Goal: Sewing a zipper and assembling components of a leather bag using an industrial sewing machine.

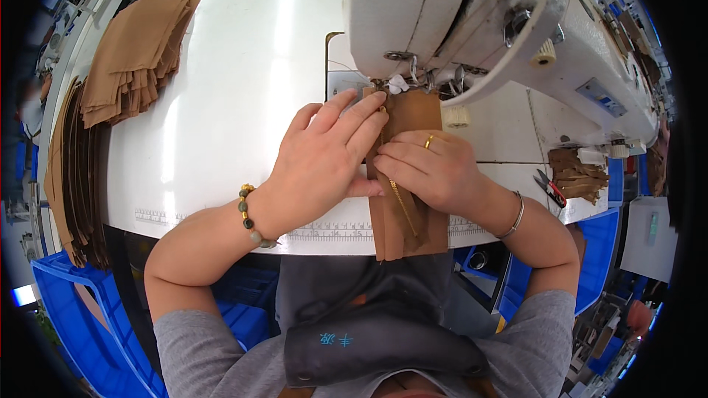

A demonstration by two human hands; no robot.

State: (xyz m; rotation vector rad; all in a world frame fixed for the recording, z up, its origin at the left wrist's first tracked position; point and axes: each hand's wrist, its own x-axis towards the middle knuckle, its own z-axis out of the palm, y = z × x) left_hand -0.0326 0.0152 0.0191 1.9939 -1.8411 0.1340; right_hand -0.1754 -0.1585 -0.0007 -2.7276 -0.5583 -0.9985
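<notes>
A brown fabric piece (429, 225) with a brass zipper (395, 196) along it lies under the needle end of a white sewing machine (391, 15). My left hand (324, 149) rests on the fabric's left side, fingers stretched out toward the presser foot (380, 84), thumb extended across the fabric lower down. My right hand (431, 166), with a gold ring, has its fingers bent and pressed together on the zipper strip just right of my left hand. The fabric's lower end reaches over the table's front edge.
Stacked brown panels (136, 51) cover the left end of the white table (221, 103). Red-handled snips (554, 191) and smaller brown pieces (579, 173) sit at the right. Blue bins (63, 287) stand below both sides. The machine's arm spans the back right.
</notes>
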